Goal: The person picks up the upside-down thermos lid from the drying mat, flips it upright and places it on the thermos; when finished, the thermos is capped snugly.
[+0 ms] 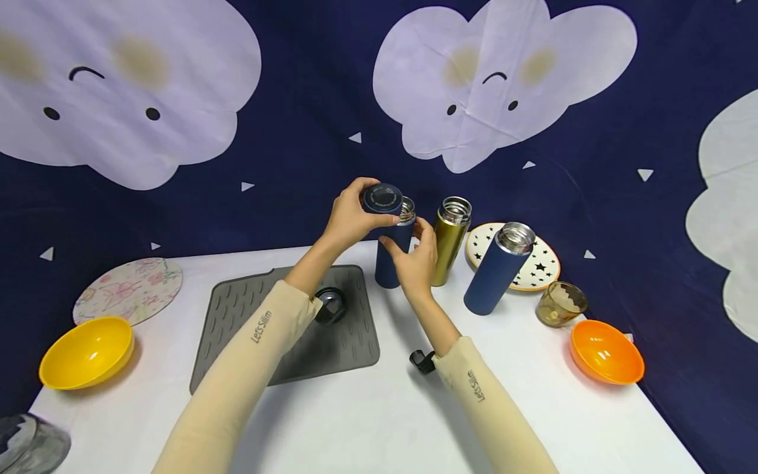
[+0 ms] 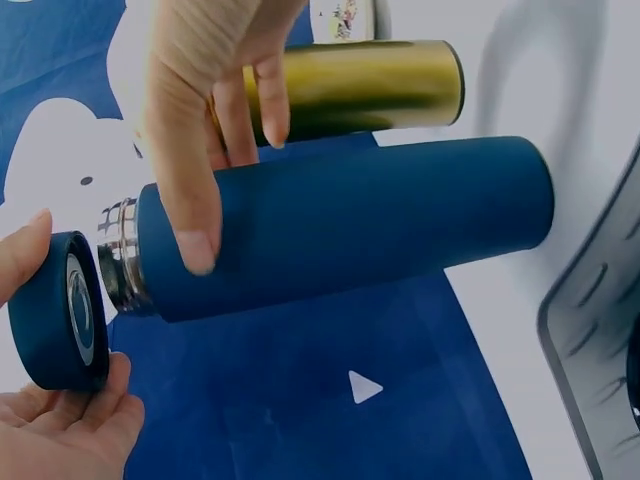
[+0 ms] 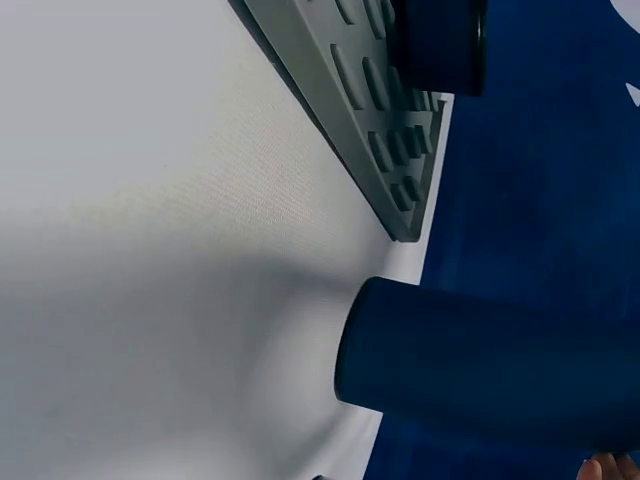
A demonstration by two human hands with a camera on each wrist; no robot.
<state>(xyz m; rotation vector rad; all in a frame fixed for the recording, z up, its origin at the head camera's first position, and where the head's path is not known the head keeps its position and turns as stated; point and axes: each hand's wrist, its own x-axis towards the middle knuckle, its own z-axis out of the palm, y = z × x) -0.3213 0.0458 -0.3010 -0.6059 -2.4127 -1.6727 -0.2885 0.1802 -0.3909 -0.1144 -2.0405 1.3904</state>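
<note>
My left hand (image 1: 349, 214) grips a dark blue bottle lid (image 1: 383, 199) by its rim, thumb on the near side. The lid is just off the steel mouth of a blue insulated bottle (image 1: 387, 266). In the left wrist view, a small gap parts the lid (image 2: 40, 310) from the threaded neck (image 2: 122, 255), and the lid's inner side faces it. My right hand (image 1: 418, 258) holds the bottle below its neck, with thumb and fingers on opposite sides. The right wrist view shows the bottle's lower body (image 3: 480, 360) and only some fingertips (image 3: 610, 468).
Right of the hands stand a lidless gold bottle (image 1: 450, 240) and another lidless blue bottle (image 1: 497, 273). A star-patterned plate (image 1: 539, 268), amber glass (image 1: 559, 306) and orange bowl (image 1: 606, 352) are farther right. A grey drying mat (image 1: 355, 336) and yellow bowl (image 1: 89, 352) lie left.
</note>
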